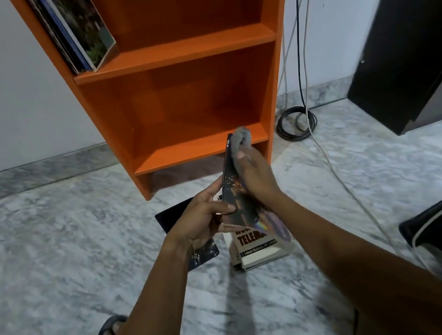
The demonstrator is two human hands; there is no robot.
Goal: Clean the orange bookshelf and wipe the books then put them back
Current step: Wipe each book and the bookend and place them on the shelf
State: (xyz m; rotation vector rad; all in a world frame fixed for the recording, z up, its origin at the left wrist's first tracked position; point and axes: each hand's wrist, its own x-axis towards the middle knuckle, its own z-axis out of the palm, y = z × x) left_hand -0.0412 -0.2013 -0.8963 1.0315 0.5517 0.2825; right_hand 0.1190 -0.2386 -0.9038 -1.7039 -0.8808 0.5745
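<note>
Holding the dark book (236, 194) in the middle of the frame, we have it in both hands just in front of the foot of the orange bookshelf (174, 51). Our left hand (202, 218) grips its lower part, thumb laid across the cover and fingers curled behind. Our right hand (254, 174) clutches a grey cloth (240, 140) bunched against the upper part of the cover, so that hand grasps the cloth, not the book itself.

We judge the book to be a thin paperback: light, somewhat bendy along its length, with a glossy cover that could slide under a loose grip. A hold low down, as the left hand has it, looks sensible to us, since it leaves most of the cover free for the cloth. Pressing hard near the far end could bow it, so fingers behind the cover would help there.

Its long axis runs nearly upright in the frame, from the lower middle up towards the bottom shelf, where its top end sits level with the front edge of the lowest board. We see it almost edge-on, the cover turned to the right of the frame, towards the cloth.

Beneath our hands, on the marbled floor (53, 254), lie a stack of pale-covered books (257, 250) and a dark flat book (170, 215) just left of it. More leaning books (77, 30) stand in the shelf at the upper left of the frame.
</note>
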